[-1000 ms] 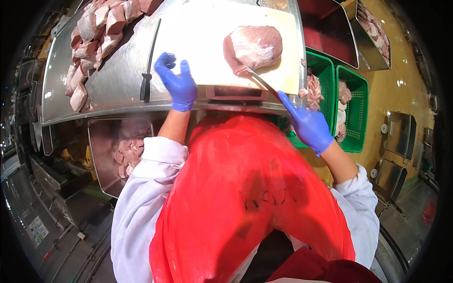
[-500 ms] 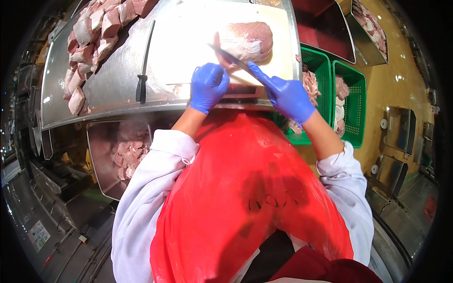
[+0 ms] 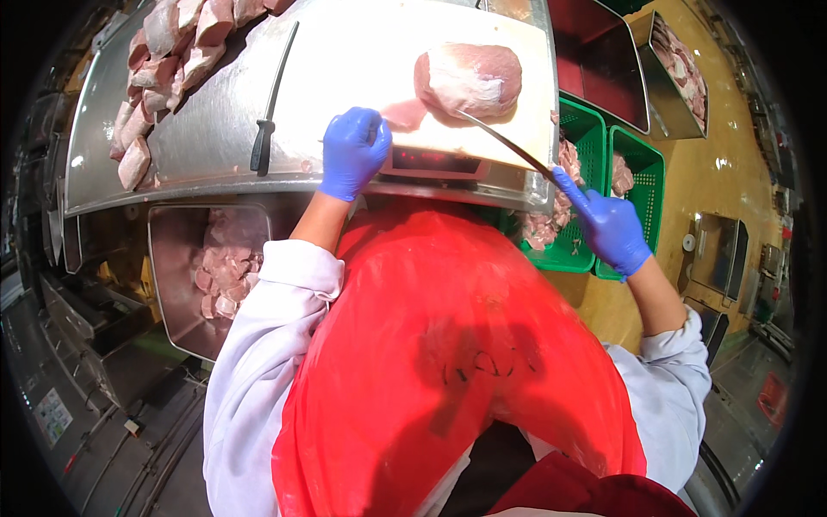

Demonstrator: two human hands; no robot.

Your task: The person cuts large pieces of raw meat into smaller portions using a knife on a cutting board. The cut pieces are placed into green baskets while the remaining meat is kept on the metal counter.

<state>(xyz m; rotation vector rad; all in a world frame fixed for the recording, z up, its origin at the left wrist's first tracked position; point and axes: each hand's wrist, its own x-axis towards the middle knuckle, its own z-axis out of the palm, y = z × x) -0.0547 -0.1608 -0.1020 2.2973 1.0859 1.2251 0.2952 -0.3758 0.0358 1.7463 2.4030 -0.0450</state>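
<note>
- R hand [image 3: 613,229] + knife [image 3: 514,148] pulled over to the right since the earlier frame, away from L hand [image 3: 355,153]; L hand also sits farther left of the meat lump [image 3: 470,79], and a flat pink bit [image 3: 405,114] now shows plainly btwn them
- L hand: upper middle of frame, by front edge of board [image 3: 531,95], fingers curled in like a loose fist; can't tell if it pinches the flat pink bit, which comes right up to it
- R hand: right of centre, wrapped round knife handle, index stretched along it
- Knife: blade runs up-left over the board's front right part, tip at lower edge of meat lump; touching or just in front, can't tell which
- Meat lump: upper middle, right of centre, resting on board
- Step in hand: prob. trimming the lump, flat bit looks like a cut-off pc
- Next move prob. calls for L hand to steady the lump, fingers clear of the edge, while knife is lined up again
- Nearby: red-lit display [image 3: 436,162] just below board; black-handled rod [image 3: 263,146] left of it
- Farther out: pile of chunks [image 3: 159,76] upper left, steel tub [image 3: 172,289] w/ pcs lower left, green baskets [image 3: 589,129] w/ meat right of centre
</note>
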